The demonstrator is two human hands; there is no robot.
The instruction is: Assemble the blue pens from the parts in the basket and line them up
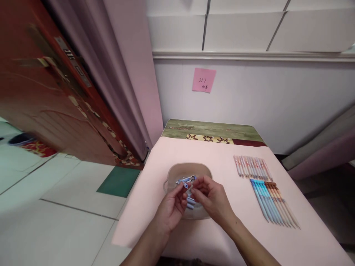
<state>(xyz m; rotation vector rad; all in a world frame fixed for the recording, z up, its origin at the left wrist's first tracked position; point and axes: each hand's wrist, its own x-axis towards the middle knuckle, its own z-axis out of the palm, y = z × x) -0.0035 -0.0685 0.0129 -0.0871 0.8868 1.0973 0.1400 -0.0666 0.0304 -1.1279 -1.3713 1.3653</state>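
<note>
Hands meet over the middle of the table (149, 207), above a shallow beige tray (173, 171) that sits toward the near-left part of the pink tabletop. Your left hand (172, 208) has its fingers curled, thumb and forefinger pinching the left end of a small blue pen part (185, 180), which lies roughly level and points toward the far right. Your right hand (213, 199) is curled as well, its fingertips closing on something small just under that blue piece; what exactly it pinches you cannot tell from here, as the fingers hide it. The two hands nearly touch at the fingertips.

Inside the tray, just below and between your hands, lie a few more short blue pieces (190, 202), partly covered by your fingers.

Toward the right edge of the table, well apart from the tray, two groups of pens lie side by side in neat rows: a pale pink row (252, 166) nearer the far edge, and a row of blue and brown pens (273, 201) closer to the near edge, slanting toward the near-right corner.

At the far edge a green patterned strip (210, 129) shows beyond the pink cover. On the wall behind it a pink sticky note (203, 79) carries handwriting. A red-brown door (41, 99) stands open to the left.
</note>
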